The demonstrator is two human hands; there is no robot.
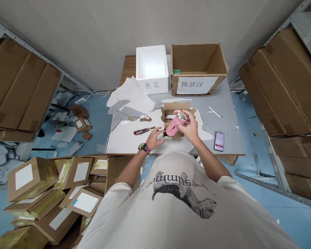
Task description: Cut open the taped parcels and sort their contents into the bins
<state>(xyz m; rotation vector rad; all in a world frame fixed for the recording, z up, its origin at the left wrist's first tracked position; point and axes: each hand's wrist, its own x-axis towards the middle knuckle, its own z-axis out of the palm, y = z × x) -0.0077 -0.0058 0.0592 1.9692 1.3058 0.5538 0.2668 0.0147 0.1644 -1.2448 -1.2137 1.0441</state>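
We hold a glossy pink cylinder [172, 127] with a silver metal end in our right hand [189, 126], tilted just above a small open cardboard box [175, 106]. The box's flaps stand spread, and our left hand [154, 138] rests just beside it.

A warehouse packing room: steel shelving [28, 48] holds cardboard cartons [282, 83] on both sides, and labelled parcels [38, 180] pile up at lower left.
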